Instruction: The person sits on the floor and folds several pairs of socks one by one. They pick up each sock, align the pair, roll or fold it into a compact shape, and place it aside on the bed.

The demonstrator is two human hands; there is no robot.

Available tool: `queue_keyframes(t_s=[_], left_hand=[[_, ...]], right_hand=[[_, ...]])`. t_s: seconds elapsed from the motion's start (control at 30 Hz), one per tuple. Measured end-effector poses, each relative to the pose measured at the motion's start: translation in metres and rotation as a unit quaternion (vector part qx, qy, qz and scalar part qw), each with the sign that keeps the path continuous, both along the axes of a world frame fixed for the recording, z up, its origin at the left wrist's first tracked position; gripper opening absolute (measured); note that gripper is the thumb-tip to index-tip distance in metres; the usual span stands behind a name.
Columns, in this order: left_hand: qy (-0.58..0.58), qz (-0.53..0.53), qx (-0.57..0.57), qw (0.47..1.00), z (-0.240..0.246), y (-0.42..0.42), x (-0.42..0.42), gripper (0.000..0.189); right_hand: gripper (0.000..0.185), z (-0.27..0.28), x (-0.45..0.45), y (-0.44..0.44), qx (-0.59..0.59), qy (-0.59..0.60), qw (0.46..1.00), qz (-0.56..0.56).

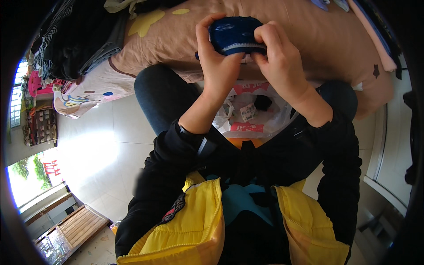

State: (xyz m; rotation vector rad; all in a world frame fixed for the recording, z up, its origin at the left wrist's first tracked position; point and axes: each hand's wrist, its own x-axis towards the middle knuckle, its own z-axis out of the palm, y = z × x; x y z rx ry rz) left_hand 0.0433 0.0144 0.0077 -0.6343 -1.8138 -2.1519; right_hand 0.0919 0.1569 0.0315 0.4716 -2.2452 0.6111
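A small dark blue fabric item (236, 33) with a pale trim line along its lower edge is held up over the side of the bed. My left hand (218, 66) grips it from the left, its fingers around the far edge and the thumb along the near edge. On the other side, my right hand (281, 59) pinches its right end between thumb and bent fingers. What the item is exactly cannot be told. Below both wrists, between my knees, sits an opened clear plastic bag (278, 124) with red printing. Inside it lie a black item (263, 102) and a small printed piece (248, 112).
Beyond my hands is a bed with a brown cover (324, 39). Dark folded clothes (89, 39) are heaped on its left part. A pink plastic object (35, 83) and a rack (40, 127) stand farther left. White panelled doors (394, 139) are at the right.
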Motion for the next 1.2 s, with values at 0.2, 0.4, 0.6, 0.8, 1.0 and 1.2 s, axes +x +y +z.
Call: queue_keyframes(t_s=[0.2, 0.4, 0.6, 0.8, 1.0, 1.2], left_hand=[[0.010, -0.028, -0.004, 1.000, 0.002, -0.003, -0.004, 0.070], [0.004, -0.081, -0.009, 0.997, 0.004, -0.004, 0.000, 0.058], [-0.073, -0.120, -0.033, 0.989, 0.010, -0.009, 0.008, 0.036], [-0.073, -0.113, -0.069, 0.989, 0.006, -0.009, 0.003, 0.035], [-0.023, -0.101, -0.061, 0.993, 0.000, -0.005, -0.005, 0.037], [-0.124, -0.124, -0.067, 0.982, 0.001, -0.009, -0.001, 0.034]], right_hand=[[0.042, 0.000, -0.005, 0.007, -0.013, -0.009, 1.000, 0.017], [0.032, 0.011, -0.003, 0.010, -0.029, 0.074, 0.997, 0.018], [0.008, 0.020, -0.003, 0.019, -0.119, 0.006, 0.992, 0.030], [0.009, 0.013, -0.003, 0.010, -0.211, -0.019, 0.974, 0.079], [0.021, 0.007, -0.005, 0.015, -0.037, 0.019, 0.998, 0.054], [0.021, 0.003, -0.013, 0.016, -0.033, 0.072, 0.996, 0.050]])
